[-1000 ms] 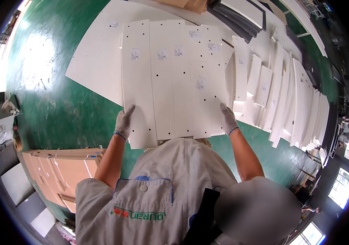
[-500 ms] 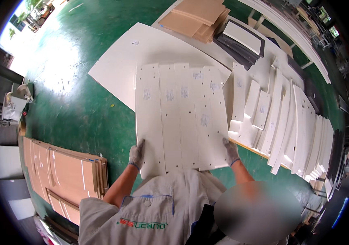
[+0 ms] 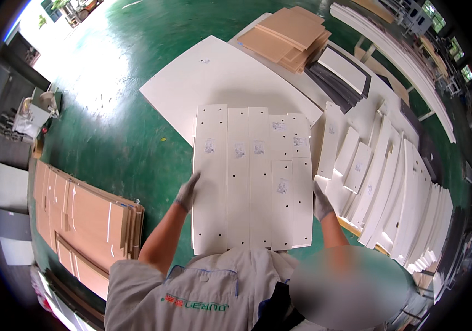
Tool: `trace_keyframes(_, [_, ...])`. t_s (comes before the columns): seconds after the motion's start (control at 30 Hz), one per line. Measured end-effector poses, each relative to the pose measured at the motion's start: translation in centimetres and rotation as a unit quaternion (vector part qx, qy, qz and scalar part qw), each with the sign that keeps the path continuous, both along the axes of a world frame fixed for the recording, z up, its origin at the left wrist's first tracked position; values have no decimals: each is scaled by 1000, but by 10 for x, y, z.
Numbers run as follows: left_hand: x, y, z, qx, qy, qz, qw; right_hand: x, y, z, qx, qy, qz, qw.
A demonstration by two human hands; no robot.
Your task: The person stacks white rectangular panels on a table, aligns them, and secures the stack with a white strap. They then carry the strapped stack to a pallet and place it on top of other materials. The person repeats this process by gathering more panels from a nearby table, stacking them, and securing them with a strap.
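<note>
A set of long white panels [image 3: 238, 193] lies side by side in front of me, with small dark holes and printed labels on top. One column includes two shorter pieces, set end to end. My left hand [image 3: 187, 192], in a pale grey glove, rests along the panels' left edge with its fingers stretched out. On the opposite edge my right hand [image 3: 321, 203], gloved alike, lies flat against the side, its fingers partly hidden. The panels' near ends come close to my grey work shirt [image 3: 203, 287]. What supports them underneath is hidden.
A large white sheet [image 3: 214, 71] lies beyond the panels. Brown boards [image 3: 285, 36] and dark frames [image 3: 332, 83] are piled at the far right. Narrow white strips [image 3: 382, 171] stand in rows to the right. Brown flat boards [image 3: 89, 212] lean together at the left, on the green floor [image 3: 131, 143].
My view has shifted, so the scene sits lower and farther right. Both hands have moved farther from me along the panel edges. The near ends of the panels look more even.
</note>
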State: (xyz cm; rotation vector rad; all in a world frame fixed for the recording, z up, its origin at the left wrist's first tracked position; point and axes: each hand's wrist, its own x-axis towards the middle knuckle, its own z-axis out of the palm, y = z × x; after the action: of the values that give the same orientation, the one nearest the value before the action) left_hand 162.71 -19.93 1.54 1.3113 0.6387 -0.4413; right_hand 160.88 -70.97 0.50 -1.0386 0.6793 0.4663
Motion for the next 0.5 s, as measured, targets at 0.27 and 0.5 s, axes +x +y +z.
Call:
trace_keyframes(0.27, [-4, -15, -42, 176, -26, 71, 981, 34, 5, -30, -253, -29, -31, 967])
trace_keyframes(0.5, [-184, -36, 34, 214, 13, 253, 943, 35, 43, 21, -186, -130, 137, 964])
